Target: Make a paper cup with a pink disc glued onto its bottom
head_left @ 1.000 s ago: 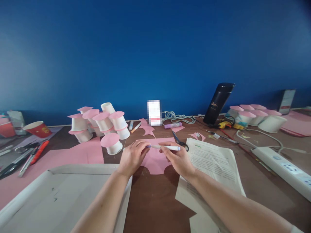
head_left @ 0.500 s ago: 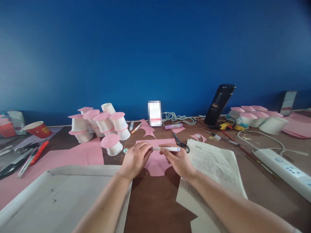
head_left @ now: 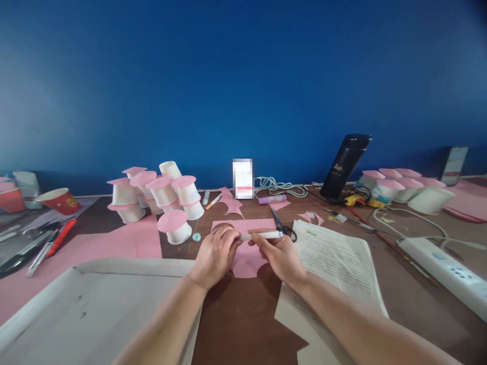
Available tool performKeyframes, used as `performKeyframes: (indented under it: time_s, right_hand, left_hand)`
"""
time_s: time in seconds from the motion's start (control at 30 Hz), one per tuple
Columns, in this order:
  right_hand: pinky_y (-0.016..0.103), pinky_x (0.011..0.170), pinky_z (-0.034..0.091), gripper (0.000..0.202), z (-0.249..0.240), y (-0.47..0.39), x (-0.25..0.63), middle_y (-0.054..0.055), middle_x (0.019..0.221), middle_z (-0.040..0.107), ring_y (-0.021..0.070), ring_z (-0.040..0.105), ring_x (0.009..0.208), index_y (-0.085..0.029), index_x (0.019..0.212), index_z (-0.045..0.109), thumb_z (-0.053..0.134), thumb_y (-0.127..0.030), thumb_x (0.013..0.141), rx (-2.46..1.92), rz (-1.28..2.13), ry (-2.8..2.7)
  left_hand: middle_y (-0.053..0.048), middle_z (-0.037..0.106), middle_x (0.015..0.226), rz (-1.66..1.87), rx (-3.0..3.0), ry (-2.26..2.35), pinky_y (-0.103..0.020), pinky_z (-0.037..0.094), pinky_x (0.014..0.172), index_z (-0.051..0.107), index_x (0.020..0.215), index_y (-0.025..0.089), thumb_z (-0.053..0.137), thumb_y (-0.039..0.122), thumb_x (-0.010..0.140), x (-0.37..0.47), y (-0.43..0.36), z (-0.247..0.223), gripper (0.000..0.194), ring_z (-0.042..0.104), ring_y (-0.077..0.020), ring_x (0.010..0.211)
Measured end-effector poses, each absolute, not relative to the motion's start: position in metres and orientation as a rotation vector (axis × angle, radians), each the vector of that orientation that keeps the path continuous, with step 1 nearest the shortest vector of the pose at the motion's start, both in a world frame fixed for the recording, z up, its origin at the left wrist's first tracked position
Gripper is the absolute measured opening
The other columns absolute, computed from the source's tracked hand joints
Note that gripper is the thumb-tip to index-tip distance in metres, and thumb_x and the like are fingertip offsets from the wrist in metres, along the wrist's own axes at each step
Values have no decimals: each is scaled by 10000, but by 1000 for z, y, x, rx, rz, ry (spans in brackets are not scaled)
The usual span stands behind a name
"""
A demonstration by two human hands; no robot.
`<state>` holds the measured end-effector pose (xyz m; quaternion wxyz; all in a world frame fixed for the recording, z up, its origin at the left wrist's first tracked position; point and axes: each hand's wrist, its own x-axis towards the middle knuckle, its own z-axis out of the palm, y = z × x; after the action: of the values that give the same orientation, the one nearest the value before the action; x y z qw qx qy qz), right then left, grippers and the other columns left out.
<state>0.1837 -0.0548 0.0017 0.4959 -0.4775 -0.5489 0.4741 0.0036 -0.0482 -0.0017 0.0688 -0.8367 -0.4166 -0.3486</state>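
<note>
A white marker pen [head_left: 269, 235] lies level between my hands, above a pink paper sheet [head_left: 247, 266] with curved cutouts. The fingers of my left hand [head_left: 216, 253] are closed around its left end, which they hide; whether a cap is there I cannot tell. My right hand [head_left: 282, 257] pinches the barrel near its middle, and a bluish tip sticks out to the right. Dark-handled scissors [head_left: 283, 224] rest just beyond my right hand. Left of my left hand stands a white paper cup [head_left: 178, 234] topped by a pink disc [head_left: 172, 220].
Stacked cups with pink paper [head_left: 163, 191] stand back left, beside a red cup [head_left: 60, 202]. A white tray-like sheet [head_left: 125, 309] lies front left, printed pages [head_left: 338, 258] right. A black flask [head_left: 345, 166], power strip [head_left: 445, 268] and phone [head_left: 242, 178] are farther out.
My left hand has shifted slightly right and down along the pen, with the fingers still closed. The right hand keeps its pinch nearly unmoved. The view has shifted very slightly.
</note>
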Motion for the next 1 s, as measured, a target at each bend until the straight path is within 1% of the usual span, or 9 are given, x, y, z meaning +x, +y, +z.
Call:
performKeyframes:
  time_s: [0.2, 0.3, 0.4, 0.57, 0.67, 0.73, 0.83, 0.9, 1.0]
  right_hand:
    - [218, 448, 341, 387, -2, -50, 183, -32, 480, 487, 80, 419, 456, -145, 684, 698, 615, -509, 787, -1201, 1151, -1357]
    - [212, 455, 378, 407, -3, -48, 184, -16, 597, 569, 86, 474, 487, -137, 976, 698, 608, -491, 796, -1149, 1156, -1377]
    - [216, 495, 439, 558, 1, -46, 191, 13, 810, 648, 91, 529, 549, -187, 1295, 524, 612, -433, 802, -1106, 1106, -1385]
    - [245, 520, 461, 341, 8, -33, 215, 69, 891, 697, 115, 561, 573, -161, 1050, 660, 520, -389, 838, -1239, 833, -1462]
    - [274, 639, 472, 270, 10, -23, 230, 50, 855, 711, 152, 623, 679, -187, 987, 689, 518, -328, 833, -1401, 619, -1683]
    - [286, 718, 456, 225, 12, -19, 238, 44, 906, 723, 176, 643, 788, -211, 947, 699, 523, -280, 825, -1505, 479, -1854]
    - [305, 692, 421, 219, 17, -17, 248, 48, 930, 727, 217, 645, 846, -240, 943, 697, 519, -297, 831, -1764, 319, -1970]
    - [320, 674, 400, 230, 22, -18, 252, 61, 918, 724, 251, 641, 871, -247, 963, 693, 535, -346, 828, -1936, 252, -1998]
    - [326, 668, 394, 258, 25, -20, 253, 92, 927, 713, 271, 639, 879, -221, 941, 694, 582, -407, 801, -2070, 200, -2060]
  left_hand:
    - [-66, 658, 906, -1024, -2520, -1295, -324, 491, 758, 585, 908, 194, 499, 260, 905, 7, -44, -3, 108, 618, -194, 865]
    - [-59, 674, 919, -975, -2437, -1434, -321, 477, 752, 609, 926, 205, 500, 308, 904, 2, -36, -4, 151, 620, -201, 861]
    - [-61, 680, 907, -905, -2259, -1681, -320, 457, 691, 627, 945, 214, 471, 330, 907, -10, -27, -6, 199, 624, -221, 837]
    - [-85, 678, 805, -771, -2069, -1969, -330, 420, 586, 652, 852, 212, 451, 340, 888, -30, -16, -12, 242, 620, -254, 717]
    - [-76, 671, 765, -740, -2014, -2000, -315, 418, 575, 656, 880, 215, 461, 288, 871, -35, -12, -16, 208, 611, -232, 652]
    - [-86, 674, 816, -751, -1973, -1981, -318, 433, 591, 646, 989, 211, 469, 239, 856, -35, -11, -18, 223, 615, -232, 679]
    - [-135, 647, 999, -794, -1942, -1922, -365, 468, 674, 598, 1151, 186, 482, 200, 839, -32, -13, -16, 334, 616, -275, 835]
    - [-135, 619, 1047, -810, -1975, -1867, -385, 474, 723, 609, 1152, 198, 490, 204, 839, -27, -16, -14, 335, 595, -290, 910]
    - [-94, 622, 950, -782, -2085, -1780, -357, 474, 703, 668, 1019, 237, 499, 221, 847, -17, -22, -11, 242, 586, -263, 879]
